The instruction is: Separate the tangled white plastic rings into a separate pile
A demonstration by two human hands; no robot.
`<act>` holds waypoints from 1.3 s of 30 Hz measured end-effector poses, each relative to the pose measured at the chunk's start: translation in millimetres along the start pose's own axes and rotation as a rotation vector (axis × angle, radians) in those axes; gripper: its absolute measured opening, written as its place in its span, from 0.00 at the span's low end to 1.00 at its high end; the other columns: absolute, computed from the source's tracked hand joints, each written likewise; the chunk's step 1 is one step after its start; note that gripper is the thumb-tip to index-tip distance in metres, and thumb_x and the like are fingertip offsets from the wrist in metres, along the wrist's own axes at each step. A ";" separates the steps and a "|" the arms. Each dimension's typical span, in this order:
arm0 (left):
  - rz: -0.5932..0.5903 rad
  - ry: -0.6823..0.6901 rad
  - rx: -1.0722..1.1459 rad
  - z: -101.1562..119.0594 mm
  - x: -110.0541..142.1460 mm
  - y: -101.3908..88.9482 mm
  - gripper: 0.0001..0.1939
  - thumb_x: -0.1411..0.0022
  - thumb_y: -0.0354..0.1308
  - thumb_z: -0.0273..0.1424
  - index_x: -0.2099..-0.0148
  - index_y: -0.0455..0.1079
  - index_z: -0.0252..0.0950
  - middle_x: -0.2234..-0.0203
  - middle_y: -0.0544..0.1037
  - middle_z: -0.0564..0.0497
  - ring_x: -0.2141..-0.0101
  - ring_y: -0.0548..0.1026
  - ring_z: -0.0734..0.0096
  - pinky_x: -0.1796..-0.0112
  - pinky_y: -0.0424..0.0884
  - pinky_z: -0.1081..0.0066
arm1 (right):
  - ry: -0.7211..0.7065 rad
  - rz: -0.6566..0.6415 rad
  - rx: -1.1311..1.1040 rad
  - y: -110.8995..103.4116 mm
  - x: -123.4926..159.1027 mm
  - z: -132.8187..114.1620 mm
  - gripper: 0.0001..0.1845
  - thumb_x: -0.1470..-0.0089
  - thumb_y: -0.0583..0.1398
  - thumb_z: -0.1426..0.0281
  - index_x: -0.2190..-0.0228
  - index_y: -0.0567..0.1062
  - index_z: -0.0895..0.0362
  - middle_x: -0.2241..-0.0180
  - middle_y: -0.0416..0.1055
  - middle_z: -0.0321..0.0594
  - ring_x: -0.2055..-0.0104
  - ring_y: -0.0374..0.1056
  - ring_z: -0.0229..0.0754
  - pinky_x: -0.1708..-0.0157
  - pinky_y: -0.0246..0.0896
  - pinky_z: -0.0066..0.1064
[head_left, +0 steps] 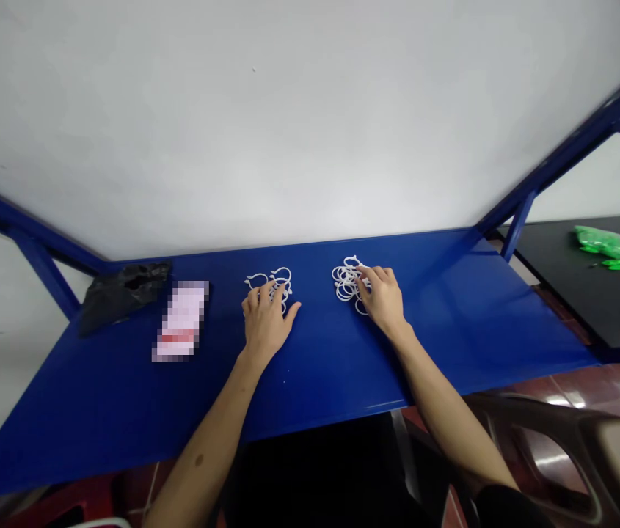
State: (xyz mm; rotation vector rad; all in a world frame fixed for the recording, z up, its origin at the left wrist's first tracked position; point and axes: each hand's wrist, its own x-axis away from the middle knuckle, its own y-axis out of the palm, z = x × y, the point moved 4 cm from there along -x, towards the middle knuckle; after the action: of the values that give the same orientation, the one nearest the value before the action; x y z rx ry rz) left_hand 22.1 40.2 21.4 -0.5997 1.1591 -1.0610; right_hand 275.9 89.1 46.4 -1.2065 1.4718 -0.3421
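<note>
My right hand (384, 297) is bent, with its thumb and fingers close together over a pile of thin, round, white rings (346, 284). My fingers cover the spot, so I can't tell if I'm pinching one. Most of that pile lies just left of my fingertips. The rings are round, so they have no long side, but the pile runs a bit longer going away from me. My right hand is the nearer one. My left hand (265, 323) is palm down, with its thumb out wide, over a second bunch of white rings (289, 276) under and just past its fingers. Bare blue tabletop (315, 381) lies between my hands.
</note>
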 end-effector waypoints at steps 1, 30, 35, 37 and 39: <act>-0.007 0.004 -0.016 -0.6 0.4 1.2 0.21 0.37 0.61 0.40 0.44 0.73 0.39 0.44 0.72 0.37 0.46 0.64 0.38 0.49 0.63 0.42 | 0.005 -0.006 0.010 1.2 0.2 2.9 0.14 0.35 0.57 0.67 0.52 0.78 0.55 0.62 0.76 0.47 0.59 0.65 0.51 0.57 0.66 0.43; 0.175 0.161 0.264 26.3 0.4 -24.7 0.05 0.32 0.59 0.33 0.59 0.76 0.41 0.61 0.81 0.50 0.56 0.72 0.60 0.52 0.65 0.59 | -0.318 -0.230 -0.322 17.5 18.8 -58.4 0.18 0.34 0.56 0.65 0.44 0.70 0.55 0.49 0.71 0.49 0.47 0.68 0.50 0.46 0.68 0.47; 0.136 0.142 0.344 25.0 -1.6 -24.2 0.08 0.31 0.57 0.34 0.60 0.76 0.41 0.63 0.81 0.51 0.58 0.72 0.61 0.52 0.67 0.59 | -0.379 -0.303 -0.330 23.1 22.8 -66.7 0.16 0.34 0.57 0.66 0.47 0.72 0.55 0.49 0.72 0.49 0.48 0.68 0.51 0.48 0.67 0.49; 0.116 0.149 0.378 25.7 -1.7 -23.7 0.08 0.30 0.56 0.34 0.60 0.76 0.40 0.63 0.81 0.51 0.58 0.72 0.62 0.52 0.67 0.59 | -0.396 -0.323 -0.312 25.3 24.9 -68.6 0.15 0.35 0.57 0.67 0.48 0.73 0.55 0.49 0.71 0.49 0.48 0.67 0.51 0.50 0.66 0.49; 0.089 0.162 0.415 27.0 -1.5 -23.0 0.09 0.30 0.56 0.34 0.61 0.76 0.40 0.63 0.81 0.51 0.58 0.72 0.63 0.52 0.68 0.60 | -0.415 -0.332 -0.292 26.6 26.8 -70.9 0.14 0.35 0.56 0.68 0.50 0.74 0.55 0.49 0.71 0.50 0.49 0.66 0.51 0.51 0.66 0.48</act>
State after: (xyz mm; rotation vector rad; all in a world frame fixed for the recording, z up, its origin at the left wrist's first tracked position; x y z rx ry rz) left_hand 39.1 28.5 50.3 -0.1375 1.0512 -1.2459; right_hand 206.7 50.5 33.2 -1.6505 0.9825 -0.0867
